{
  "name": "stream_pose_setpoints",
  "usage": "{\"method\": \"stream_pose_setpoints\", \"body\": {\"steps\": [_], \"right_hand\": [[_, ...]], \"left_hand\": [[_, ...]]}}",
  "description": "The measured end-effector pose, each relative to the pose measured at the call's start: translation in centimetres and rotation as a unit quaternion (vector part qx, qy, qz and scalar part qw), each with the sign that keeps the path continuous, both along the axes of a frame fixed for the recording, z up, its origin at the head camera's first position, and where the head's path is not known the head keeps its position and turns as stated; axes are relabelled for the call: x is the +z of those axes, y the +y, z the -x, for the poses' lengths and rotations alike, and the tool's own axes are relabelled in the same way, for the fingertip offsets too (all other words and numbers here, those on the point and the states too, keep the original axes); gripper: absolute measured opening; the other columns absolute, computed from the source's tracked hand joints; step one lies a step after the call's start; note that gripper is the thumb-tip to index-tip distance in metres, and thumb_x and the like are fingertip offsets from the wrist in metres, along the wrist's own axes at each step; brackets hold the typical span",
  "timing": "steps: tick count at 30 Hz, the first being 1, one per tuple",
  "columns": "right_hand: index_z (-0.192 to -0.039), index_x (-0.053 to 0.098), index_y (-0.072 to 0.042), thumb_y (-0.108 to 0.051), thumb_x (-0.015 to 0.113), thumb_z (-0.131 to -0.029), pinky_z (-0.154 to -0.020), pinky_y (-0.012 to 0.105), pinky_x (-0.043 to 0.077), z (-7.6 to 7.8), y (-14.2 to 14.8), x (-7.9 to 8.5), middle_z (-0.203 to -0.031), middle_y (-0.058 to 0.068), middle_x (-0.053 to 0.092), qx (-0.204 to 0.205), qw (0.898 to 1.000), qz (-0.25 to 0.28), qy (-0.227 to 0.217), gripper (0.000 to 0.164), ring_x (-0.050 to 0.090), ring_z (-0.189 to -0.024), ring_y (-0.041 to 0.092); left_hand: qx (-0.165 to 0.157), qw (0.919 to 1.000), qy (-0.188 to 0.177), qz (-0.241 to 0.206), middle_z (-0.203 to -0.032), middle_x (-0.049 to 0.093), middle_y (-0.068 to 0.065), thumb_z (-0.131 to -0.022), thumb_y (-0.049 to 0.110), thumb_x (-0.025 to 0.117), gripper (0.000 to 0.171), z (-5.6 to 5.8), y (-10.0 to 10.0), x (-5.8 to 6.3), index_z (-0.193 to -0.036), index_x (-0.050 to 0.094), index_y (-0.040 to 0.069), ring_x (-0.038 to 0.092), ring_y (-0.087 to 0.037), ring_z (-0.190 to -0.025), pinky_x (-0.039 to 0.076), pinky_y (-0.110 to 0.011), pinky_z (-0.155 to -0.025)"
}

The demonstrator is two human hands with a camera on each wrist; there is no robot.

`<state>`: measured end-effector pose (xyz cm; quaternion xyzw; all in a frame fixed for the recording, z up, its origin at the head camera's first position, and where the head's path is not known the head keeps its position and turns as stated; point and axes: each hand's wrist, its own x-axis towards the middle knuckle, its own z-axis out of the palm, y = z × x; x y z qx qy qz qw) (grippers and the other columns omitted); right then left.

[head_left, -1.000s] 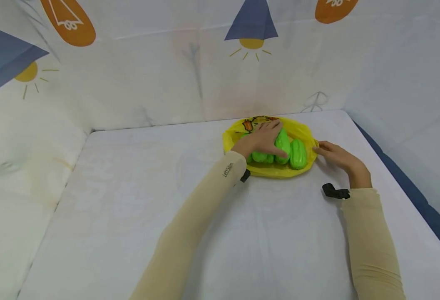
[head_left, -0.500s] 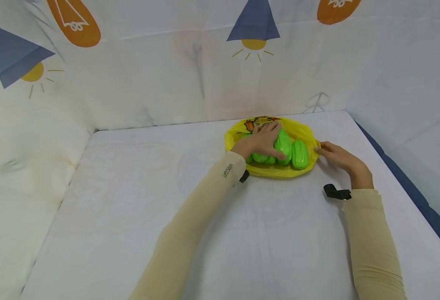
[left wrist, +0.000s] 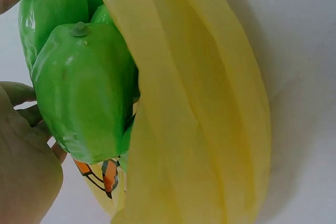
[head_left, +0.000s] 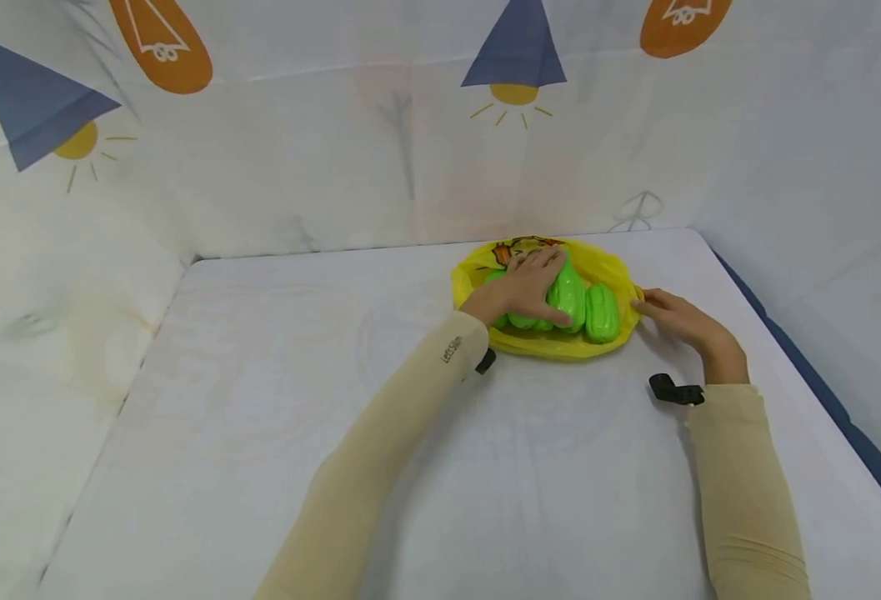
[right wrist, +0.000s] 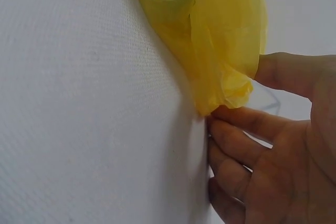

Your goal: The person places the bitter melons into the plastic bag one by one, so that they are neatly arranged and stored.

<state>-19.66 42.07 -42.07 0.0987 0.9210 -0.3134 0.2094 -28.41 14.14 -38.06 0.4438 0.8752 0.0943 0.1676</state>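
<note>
A yellow plastic bag (head_left: 560, 348) lies at the back right of the table, its mouth spread wide around several glossy green papaya-like fruits (head_left: 602, 313). My left hand (head_left: 524, 289) rests over the fruits with its fingers extended, hiding part of them. In the left wrist view, its thumb and fingers touch the sides of the green fruits (left wrist: 84, 95), one showing a small stem knob. My right hand (head_left: 691, 327) pinches the bag's right rim. The right wrist view shows the gathered yellow bag (right wrist: 226, 45) between thumb and index finger, with the other fingers beside the table surface.
A white cloth covers the table (head_left: 275, 400). Behind it hangs a white sheet (head_left: 297, 150) printed with blue and orange lamp shapes. Dark blue fabric (head_left: 823, 379) runs along the table's right edge. A small black camera (head_left: 674, 390) sits at the right wrist.
The head view has shifted slightly, so the whole scene sits a little lower and farther right. Both hands keep their places on the fruits and the bag rim.
</note>
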Motion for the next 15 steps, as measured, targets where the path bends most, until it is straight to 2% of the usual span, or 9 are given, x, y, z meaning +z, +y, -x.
{"method": "stream_pose_setpoints", "body": {"steps": [8, 15], "right_hand": [[-0.156, 0.013, -0.001, -0.064, 0.031, -0.099, -0.110, 0.074, 0.012, -0.1, 0.2, -0.2, -0.159, 0.031, 0.010, 0.014, 1.000, 0.004, 0.010, 0.087, 0.007, -0.143, 0.055], [-0.156, 0.011, -0.001, -0.065, 0.029, -0.099, -0.110, 0.074, 0.011, -0.3, 0.1, -0.1, -0.160, 0.030, 0.007, 0.015, 1.000, 0.010, 0.008, 0.088, 0.005, -0.144, 0.055]], "left_hand": [[0.002, 0.9999, 0.014, -0.010, -0.166, -0.005, -0.005, -0.084, 0.069, 0.060, 0.113, -0.2, -0.6, -0.1, -0.158, -0.004, 0.012, -0.002, -0.022, -0.154, 0.005, -0.051, -0.124], [0.015, 0.9991, 0.007, -0.039, -0.166, -0.004, -0.007, -0.084, 0.068, 0.062, 0.112, -0.2, -1.5, 0.1, -0.159, -0.001, 0.013, 0.000, -0.025, -0.154, 0.004, -0.052, -0.124]]}}
